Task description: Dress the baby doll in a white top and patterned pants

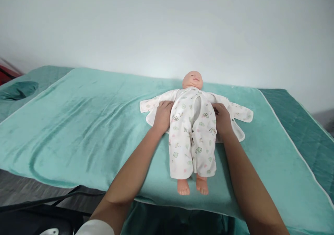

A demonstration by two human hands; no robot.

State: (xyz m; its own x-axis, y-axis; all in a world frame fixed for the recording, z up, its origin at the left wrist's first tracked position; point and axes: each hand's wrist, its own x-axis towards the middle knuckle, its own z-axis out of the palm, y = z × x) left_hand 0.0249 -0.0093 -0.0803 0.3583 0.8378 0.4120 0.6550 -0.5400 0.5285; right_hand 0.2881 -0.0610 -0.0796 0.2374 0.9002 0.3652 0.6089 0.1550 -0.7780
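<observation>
A baby doll (pixel 192 80) lies on its back on a teal blanket (pixel 86 123), head toward the wall, bare feet toward me. It wears white printed trousers (pixel 191 141) over a spread-open white printed top (pixel 241 114). My left hand (pixel 162 116) rests at the doll's left side, fingers curled against the body. My right hand (pixel 222 118) is placed at the other side in the same way. Both hands press in on the doll's torso; the fingertips are hidden under the clothing.
The blanket covers a table against a pale wall. A darker quilted green cover (pixel 308 130) shows at the right, a dark green pillow (pixel 18 90) at the far left. Black cables (pixel 52 201) run below the front edge.
</observation>
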